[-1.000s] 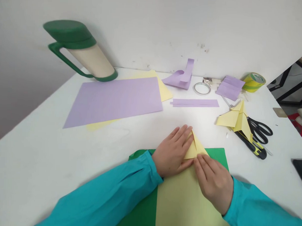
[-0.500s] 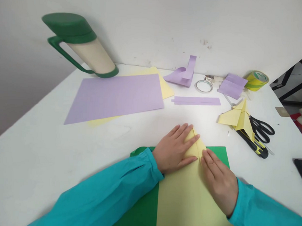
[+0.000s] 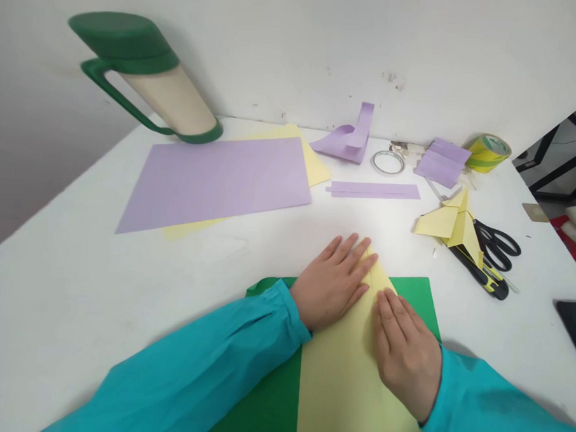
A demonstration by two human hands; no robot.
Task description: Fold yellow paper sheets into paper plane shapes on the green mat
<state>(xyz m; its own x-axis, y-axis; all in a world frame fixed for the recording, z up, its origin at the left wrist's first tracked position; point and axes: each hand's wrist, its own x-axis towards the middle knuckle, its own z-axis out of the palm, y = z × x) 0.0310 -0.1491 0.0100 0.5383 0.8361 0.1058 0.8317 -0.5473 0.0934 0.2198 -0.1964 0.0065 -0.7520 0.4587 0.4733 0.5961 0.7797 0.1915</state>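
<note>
Paper [image 3: 333,383], yellow and folded to a point at its far end, lay on a green sheet [image 3: 271,393] toward the near edge of the table [image 3: 73,315], the green perhaps serving as a mat; the left hand [image 3: 330,288] spread flat over the point, its grip clasping nothing, apparently to stop sliding; the right hand [image 3: 406,355] bore with fingers together on the right-hand slope, likely to flatten it, though whether that grip pinched any paper could not be told; a jug [image 3: 171,99] stood by the far left corner, well away from both arms; near the right edge, a folded yellow piece [image 3: 440,222] lay across scissors [image 3: 482,232] and a cutter [image 3: 497,289], hiding parts of both; the left hand covered much of the left slope; the right thumb was hard to make out; the frame's bottom cut off both sheets.
</note>
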